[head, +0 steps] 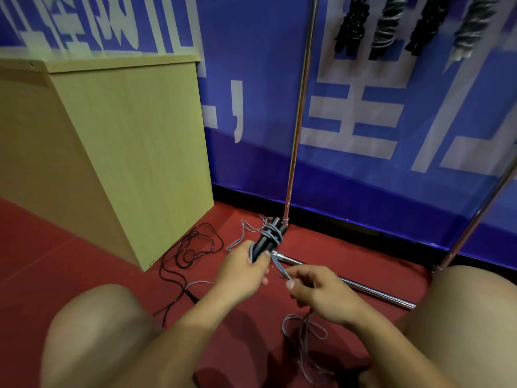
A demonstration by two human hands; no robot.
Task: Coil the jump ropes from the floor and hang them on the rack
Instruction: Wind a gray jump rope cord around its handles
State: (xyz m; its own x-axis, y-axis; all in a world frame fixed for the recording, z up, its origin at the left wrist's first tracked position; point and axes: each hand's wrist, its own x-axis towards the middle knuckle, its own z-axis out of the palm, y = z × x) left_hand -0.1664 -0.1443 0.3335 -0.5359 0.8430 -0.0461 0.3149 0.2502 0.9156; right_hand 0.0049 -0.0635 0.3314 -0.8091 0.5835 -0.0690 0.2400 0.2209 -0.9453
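Left hand grip clamped round black handles just above floor. Right hand pinching grey cord, mid-wrap. Cord looks thin, floppy, light, so probably tangles easy; best held by stiff handles.

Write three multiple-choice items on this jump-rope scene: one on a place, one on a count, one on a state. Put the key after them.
1. Where does the loose black rope lie?
A. on the floor beside the wooden cabinet
B. on top of the cabinet
C. over the rack's top bar

2. How many coiled bundles hang in view at the top right?
A. one
B. four
C. seven

3. What is the left hand doing?
A. resting flat on the floor
B. holding the black handles wound with grey cord
C. hanging empty

Key: 1 A, the black rope sprawls on the red floor at the cabinet's corner. 2 B, four bundles show side by side. 3 B, its fingers curl round the handles while the right hand pinches the cord.
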